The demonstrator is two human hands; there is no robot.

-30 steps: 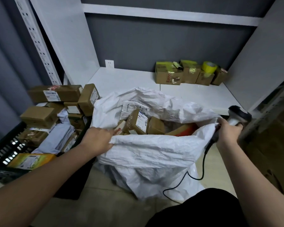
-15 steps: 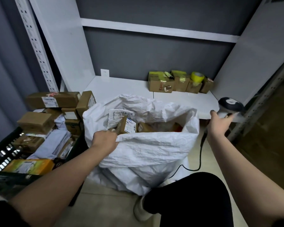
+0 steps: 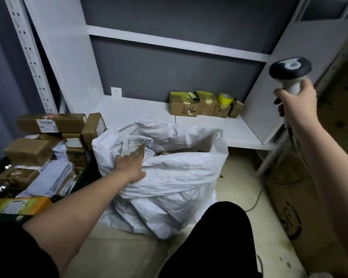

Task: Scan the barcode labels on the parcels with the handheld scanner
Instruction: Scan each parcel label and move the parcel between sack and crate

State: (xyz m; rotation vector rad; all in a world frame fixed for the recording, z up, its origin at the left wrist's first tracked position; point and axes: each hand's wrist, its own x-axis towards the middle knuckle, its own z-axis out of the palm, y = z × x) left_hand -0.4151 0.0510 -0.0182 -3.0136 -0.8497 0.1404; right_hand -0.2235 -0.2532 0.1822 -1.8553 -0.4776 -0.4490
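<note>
A large white woven sack (image 3: 175,177) stands on the floor, open at the top, with labelled parcels inside. My left hand (image 3: 130,165) reaches over its near rim, fingers on a small brown box with a white barcode label (image 3: 144,152). A white plastic mailer with a label (image 3: 134,143) lies just behind. My right hand (image 3: 293,101) is raised at the right and grips the handle of the handheld scanner (image 3: 289,71), whose black head points up and away from the sack. Its cable runs down past my wrist.
A black crate (image 3: 0,167) at the left holds several brown parcels and white mailers. On the white shelf (image 3: 139,111) behind the sack stand small taped boxes (image 3: 184,105) and a yellow tape roll (image 3: 225,98). My dark-clad knee (image 3: 215,237) is in front.
My right hand has lifted the scanner up and to the right, away from the sack's rim. My left hand has gone from gripping the rim to reaching inside at the small box.
</note>
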